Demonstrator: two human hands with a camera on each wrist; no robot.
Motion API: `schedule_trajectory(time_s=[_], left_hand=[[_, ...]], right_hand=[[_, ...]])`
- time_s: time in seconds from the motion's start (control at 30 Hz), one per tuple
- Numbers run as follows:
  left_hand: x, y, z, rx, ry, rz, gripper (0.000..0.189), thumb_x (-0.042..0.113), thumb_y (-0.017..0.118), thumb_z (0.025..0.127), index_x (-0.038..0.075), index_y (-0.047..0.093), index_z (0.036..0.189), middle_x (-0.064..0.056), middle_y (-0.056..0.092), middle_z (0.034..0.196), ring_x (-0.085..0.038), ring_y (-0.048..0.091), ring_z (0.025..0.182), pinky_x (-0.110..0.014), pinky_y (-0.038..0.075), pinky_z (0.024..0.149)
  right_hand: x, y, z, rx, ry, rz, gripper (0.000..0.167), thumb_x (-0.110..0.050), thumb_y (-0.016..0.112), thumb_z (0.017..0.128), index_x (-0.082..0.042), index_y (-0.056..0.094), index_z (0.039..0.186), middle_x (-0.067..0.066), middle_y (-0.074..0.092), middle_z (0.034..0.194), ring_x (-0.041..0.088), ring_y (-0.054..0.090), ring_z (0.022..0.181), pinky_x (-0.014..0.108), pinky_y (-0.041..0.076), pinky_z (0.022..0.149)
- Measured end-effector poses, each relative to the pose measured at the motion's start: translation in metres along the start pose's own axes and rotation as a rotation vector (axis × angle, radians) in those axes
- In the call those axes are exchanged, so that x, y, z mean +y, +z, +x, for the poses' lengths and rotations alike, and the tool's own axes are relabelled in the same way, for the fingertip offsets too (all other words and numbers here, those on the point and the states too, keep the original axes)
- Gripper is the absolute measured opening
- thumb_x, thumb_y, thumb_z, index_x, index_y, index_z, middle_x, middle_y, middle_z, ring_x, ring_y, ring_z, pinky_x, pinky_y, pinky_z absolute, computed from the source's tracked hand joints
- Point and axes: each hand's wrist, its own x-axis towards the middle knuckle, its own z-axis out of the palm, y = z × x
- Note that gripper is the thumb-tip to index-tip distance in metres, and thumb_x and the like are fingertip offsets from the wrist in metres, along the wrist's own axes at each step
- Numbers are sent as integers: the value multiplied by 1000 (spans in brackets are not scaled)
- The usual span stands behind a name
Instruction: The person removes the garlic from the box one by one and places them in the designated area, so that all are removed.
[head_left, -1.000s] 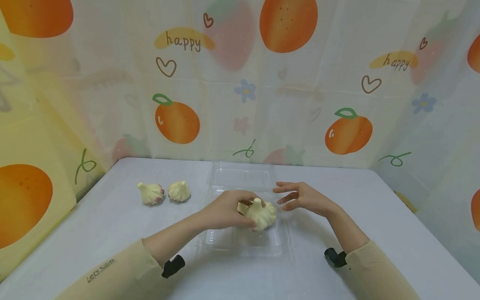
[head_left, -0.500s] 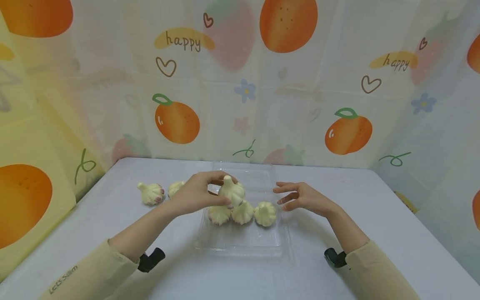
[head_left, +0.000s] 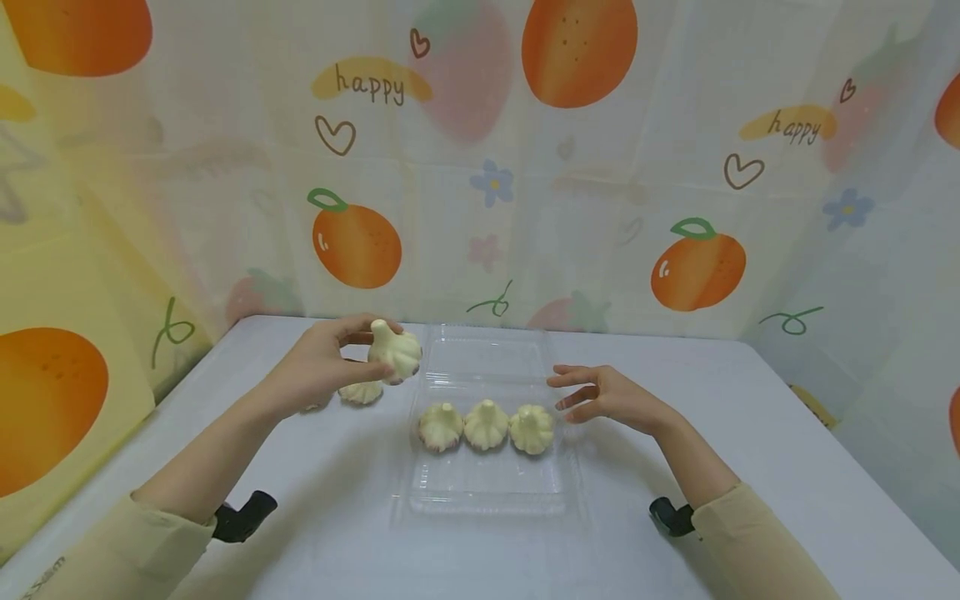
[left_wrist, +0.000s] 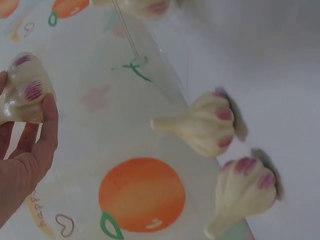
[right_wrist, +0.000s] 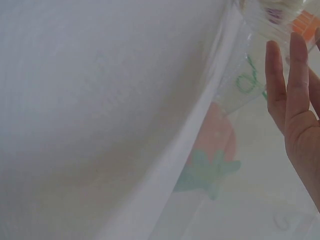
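My left hand (head_left: 324, 362) pinches a garlic bulb (head_left: 396, 357) between thumb and fingers, raised above the table to the left of the clear plastic container (head_left: 491, 485). In the left wrist view the same held bulb (left_wrist: 29, 90) shows purple streaks. Two more bulbs lie on the table behind and below this hand; one garlic bulb (head_left: 362, 393) is partly covered, the other nearly hidden. The left wrist view shows both, a bulb (left_wrist: 205, 125) and its neighbour (left_wrist: 246, 190). Three bulbs (head_left: 486, 425) sit in a row inside the container. Beside its right edge, my right hand (head_left: 615, 396) holds nothing, fingers loosely bent.
The container's clear lid (head_left: 483, 354) lies folded back toward the rear. A white-covered table (head_left: 660, 533) carries everything. Behind its far edge hangs a fruit-printed curtain (head_left: 555, 208).
My left hand has carried the garlic bulb from over the container up and to the left, uncovering the three bulbs inside. My right hand has stayed in place.
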Motion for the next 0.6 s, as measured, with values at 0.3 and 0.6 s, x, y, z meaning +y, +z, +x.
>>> schedule_trajectory(time_s=[0.3,0.6], left_hand=[[-10,-31,-5,115,-27,74,46,43,75,85,27,62,127,-1,69,126,-22,56,127,-38,47,93],[-37,-62,-5,235,-57,84,47,35,73,89,18,60,130,18,58,114,4,54,106,-16,49,82]], right_hand=[[0,0,0,0,0,1,62,-10,68,88,3,45,145,20,20,164,40,59,126,36,56,97],[0,0,0,-2,-7,-14,61,-9,67,89,3,46,144,21,20,164,39,60,126,39,55,99]])
